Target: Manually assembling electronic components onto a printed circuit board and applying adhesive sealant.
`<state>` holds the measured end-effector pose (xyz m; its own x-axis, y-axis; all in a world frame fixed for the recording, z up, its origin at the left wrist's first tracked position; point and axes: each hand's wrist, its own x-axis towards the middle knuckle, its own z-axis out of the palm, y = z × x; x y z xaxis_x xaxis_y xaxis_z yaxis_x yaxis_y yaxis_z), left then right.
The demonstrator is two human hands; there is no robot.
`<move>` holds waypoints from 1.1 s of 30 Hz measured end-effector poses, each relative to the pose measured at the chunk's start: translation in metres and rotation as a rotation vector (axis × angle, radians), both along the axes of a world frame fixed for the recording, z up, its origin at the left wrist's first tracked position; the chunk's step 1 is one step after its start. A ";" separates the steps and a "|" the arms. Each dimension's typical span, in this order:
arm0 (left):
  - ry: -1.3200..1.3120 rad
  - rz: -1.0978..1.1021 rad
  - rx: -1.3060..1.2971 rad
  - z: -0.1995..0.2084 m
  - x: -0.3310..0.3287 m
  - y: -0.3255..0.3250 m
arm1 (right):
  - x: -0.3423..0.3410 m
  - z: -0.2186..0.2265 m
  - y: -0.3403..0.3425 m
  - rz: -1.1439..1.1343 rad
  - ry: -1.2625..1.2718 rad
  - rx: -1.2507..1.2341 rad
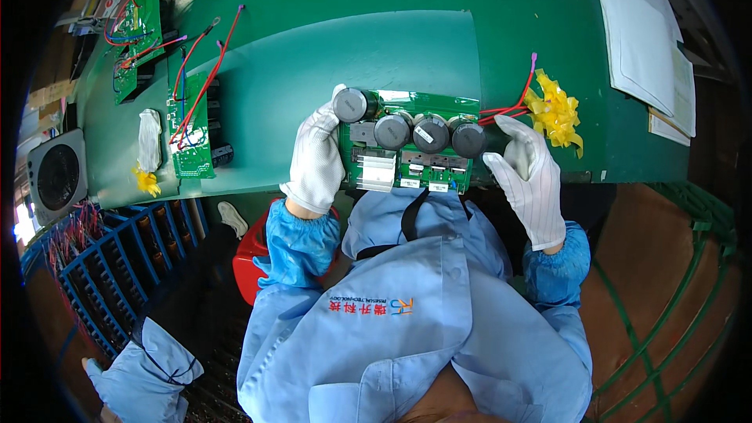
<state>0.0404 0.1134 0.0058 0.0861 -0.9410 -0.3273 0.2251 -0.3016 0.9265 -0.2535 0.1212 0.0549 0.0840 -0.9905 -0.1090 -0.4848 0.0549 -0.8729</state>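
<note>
A green circuit board [462, 103] is at the near edge of the table, in front of my body. It carries several large black capacitors [431, 135] and a silver heat sink [376, 172] at its lower left. My left hand [316, 158], in a white glove, grips the board's left side; its fingertips are partly hidden behind the board. My right hand [529, 174], also gloved, is just off the board's right side with thumb and fingers apart and nothing between them. Red wires [507, 111] run from the board's right side past those fingers toward a yellow tape bundle [558, 110].
Another wired circuit board [192, 129] lies to the left, beside a white glove-like bundle [150, 141] and a yellow scrap [146, 181]. More boards [141, 39] are farther back. Papers [638, 47] lie at the right. A black fan-like unit [59, 166] and a blue rack [133, 258] are at the left.
</note>
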 end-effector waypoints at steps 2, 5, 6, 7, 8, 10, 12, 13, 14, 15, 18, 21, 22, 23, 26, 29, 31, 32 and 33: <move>0.146 0.027 0.038 0.001 0.000 0.001 | 0.000 -0.001 0.001 -0.017 -0.047 0.084; 0.259 0.073 0.073 0.004 0.001 0.002 | 0.001 -0.002 -0.002 -0.008 -0.030 0.103; 0.298 0.099 0.104 0.007 0.000 0.002 | 0.001 -0.002 -0.003 0.026 0.003 0.079; 0.334 0.126 0.127 0.008 -0.001 0.002 | -0.001 -0.003 -0.004 0.062 0.034 0.047; 0.349 0.127 0.137 0.008 -0.001 0.002 | -0.004 -0.008 -0.003 0.104 0.066 -0.011; 0.378 0.127 0.159 0.010 0.000 0.000 | -0.005 -0.016 -0.001 0.134 0.081 -0.069; 0.357 0.167 0.237 0.020 -0.002 -0.001 | 0.000 -0.005 -0.003 0.060 -0.001 -0.007; 0.338 0.207 0.241 0.022 -0.003 -0.001 | 0.004 0.002 -0.004 -0.001 -0.067 0.055; 0.319 0.247 0.245 0.025 -0.003 -0.001 | 0.004 0.004 -0.004 -0.003 -0.079 0.035; 0.320 0.279 0.196 0.031 -0.003 -0.001 | 0.005 0.005 -0.005 -0.005 -0.092 0.016; 0.382 0.381 0.136 0.025 0.006 -0.003 | 0.003 -0.003 -0.004 0.027 0.008 -0.226; 0.239 0.400 0.071 0.042 0.006 -0.003 | 0.005 -0.004 -0.002 0.028 -0.063 -0.170; 0.189 0.422 0.047 0.044 0.005 -0.003 | 0.006 -0.002 -0.002 0.017 -0.126 -0.087; 0.193 0.429 0.018 0.043 0.007 -0.003 | 0.004 -0.005 -0.001 0.074 -0.071 -0.171; 0.164 0.401 -0.057 0.043 0.011 -0.002 | 0.000 -0.008 0.000 0.172 0.032 -0.284; -0.249 0.306 -0.182 0.044 0.004 -0.002 | 0.001 -0.002 0.001 0.162 0.032 -0.231; -0.260 0.323 -0.196 0.051 -0.003 -0.002 | 0.000 -0.004 0.000 0.184 0.067 -0.294; -0.265 0.332 -0.203 0.054 -0.005 -0.003 | -0.001 -0.006 0.000 0.189 0.078 -0.315; -0.276 0.316 -0.200 0.052 -0.003 -0.002 | -0.001 -0.009 0.001 0.183 0.078 -0.314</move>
<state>0.0375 0.1110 0.0575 0.4372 -0.8969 -0.0660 0.0138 -0.0667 0.9977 -0.2540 0.1226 0.0461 0.2665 -0.9460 0.1845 -0.5277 -0.3034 -0.7934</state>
